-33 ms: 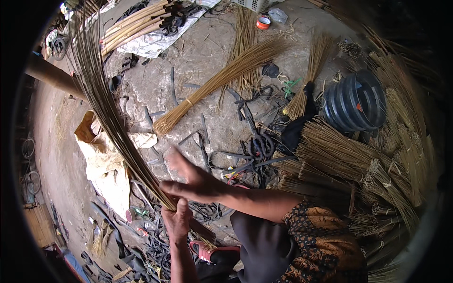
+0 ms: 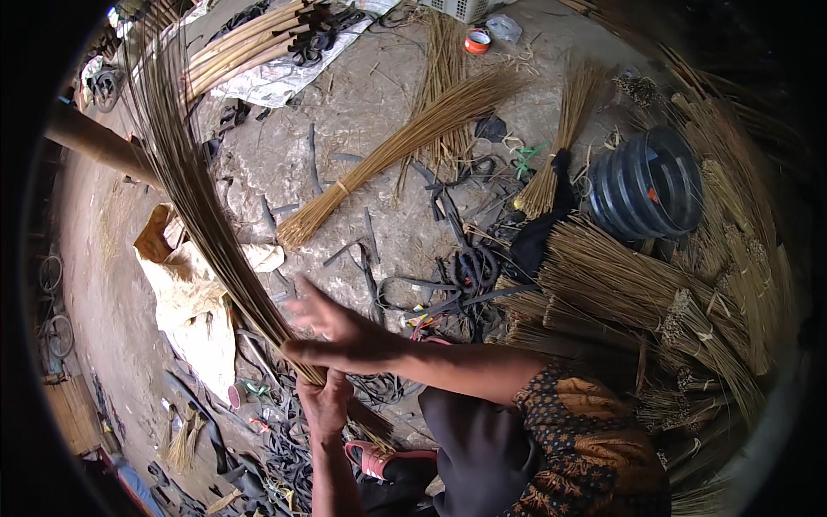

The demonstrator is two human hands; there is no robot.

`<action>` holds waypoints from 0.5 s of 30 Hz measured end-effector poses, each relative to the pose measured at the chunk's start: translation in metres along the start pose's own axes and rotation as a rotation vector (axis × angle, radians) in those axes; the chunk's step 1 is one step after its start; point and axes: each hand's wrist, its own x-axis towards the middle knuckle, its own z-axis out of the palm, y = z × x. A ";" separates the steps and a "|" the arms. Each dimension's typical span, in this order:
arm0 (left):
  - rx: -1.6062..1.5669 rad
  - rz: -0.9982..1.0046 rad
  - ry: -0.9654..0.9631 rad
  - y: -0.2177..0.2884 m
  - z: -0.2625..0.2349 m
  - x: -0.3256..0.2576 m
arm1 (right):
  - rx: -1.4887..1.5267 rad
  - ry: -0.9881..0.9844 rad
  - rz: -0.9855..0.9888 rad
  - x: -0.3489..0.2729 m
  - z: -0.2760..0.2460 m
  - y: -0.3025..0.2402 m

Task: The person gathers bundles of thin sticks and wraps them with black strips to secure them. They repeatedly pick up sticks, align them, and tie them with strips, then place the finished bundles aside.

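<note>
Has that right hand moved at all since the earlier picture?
Yes, slightly: the right hand has shifted to the left, its fingers now a little closer to the cream sack.

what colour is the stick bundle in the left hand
Brown stick bundle, clearest in the head view.

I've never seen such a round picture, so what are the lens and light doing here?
Head view: a black rim rings the fisheye scene; head view, left: the pale sack looks brightly lit; head view, centre: the right hand looks slightly blurred; head view, right: the ribbed container shows glossy highlights.
</note>
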 end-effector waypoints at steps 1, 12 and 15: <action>-0.072 -0.001 -0.041 -0.006 0.002 0.001 | 0.062 -0.023 -0.076 0.007 0.011 -0.002; 0.225 0.636 0.788 0.013 -0.058 0.063 | -0.445 0.068 -0.598 0.045 0.101 -0.058; 0.086 0.649 0.801 0.001 -0.058 0.084 | -0.526 -0.014 -0.568 0.064 0.097 -0.036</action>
